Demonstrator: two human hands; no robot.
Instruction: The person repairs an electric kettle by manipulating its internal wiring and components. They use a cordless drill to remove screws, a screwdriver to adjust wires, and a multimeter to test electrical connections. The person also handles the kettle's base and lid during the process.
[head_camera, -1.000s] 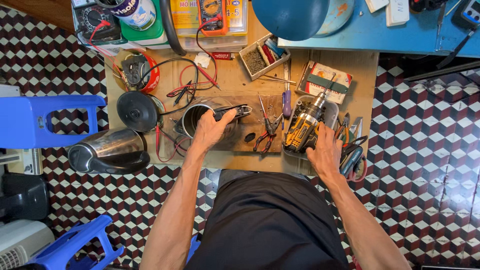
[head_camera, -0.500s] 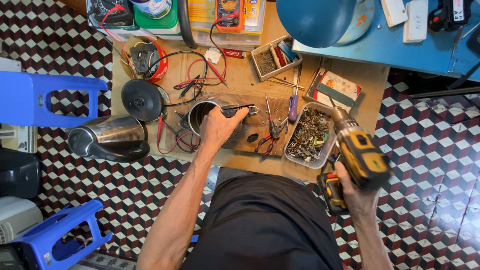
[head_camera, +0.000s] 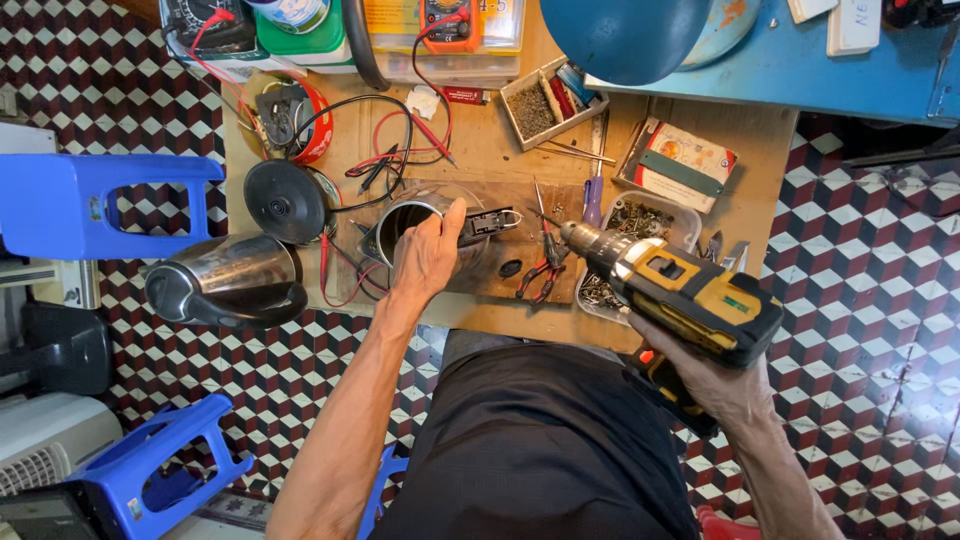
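Head view: the kettle body (head_camera: 420, 215) on the counter (head_camera: 500, 150) is gripped at its rim by the left hand (head_camera: 425, 262), the drill (head_camera: 680, 295) is clamped in the right hand (head_camera: 725, 390), and bit slippage onto fingers is judged possible.

Rear edge of the bench (head_camera: 480, 150): an orange meter (head_camera: 452, 22) with a small grey screen, lying on a flat yellow package (head_camera: 400, 20). Beside it, a green-and-white box (head_camera: 300, 30). Right of centre, a flat rectangular card package (head_camera: 682, 162), cream and red with a dark green band, lying tilted.
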